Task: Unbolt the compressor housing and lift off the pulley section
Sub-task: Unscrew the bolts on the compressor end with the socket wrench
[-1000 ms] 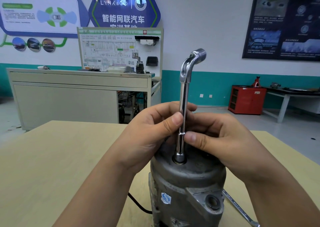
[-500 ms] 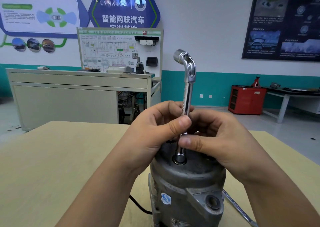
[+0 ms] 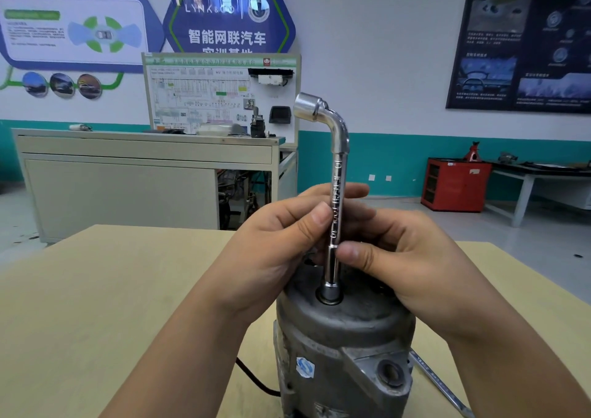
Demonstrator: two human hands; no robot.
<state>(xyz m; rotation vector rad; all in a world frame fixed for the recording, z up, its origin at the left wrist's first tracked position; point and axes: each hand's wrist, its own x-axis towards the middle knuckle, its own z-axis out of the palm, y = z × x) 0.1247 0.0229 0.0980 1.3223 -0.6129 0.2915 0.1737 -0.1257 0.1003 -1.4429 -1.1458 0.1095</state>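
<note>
Head view: the compressor housing (image 3: 345,331) stands on end on the bench (image 3: 112,289), near its front edge and right below the camera; an L-shaped socket wrench (image 3: 336,200) stands upright with its lower socket seated in a recess in the housing's top, its bent end pointing up and left. The left hand (image 3: 275,251) pinches the shaft between thumb and fingers; the right hand (image 3: 409,258) pinches it just lower, thumb tip against the metal.

Neither hand steadies the housing, so the main risk, as I judge it, is the tall casting rocking or tipping if the wrench is pulled sideways; a leaning shaft could also let the socket ride off the bolt head and round it. The bolt is hidden inside the socket, so I cannot tell how far out it is.

The housing is dull, grimy grey cast metal with a domed top, a bored mounting lug facing the camera and a blue-and-white sticker on its side; a black cable (image 3: 256,382) trails from its base.
</note>
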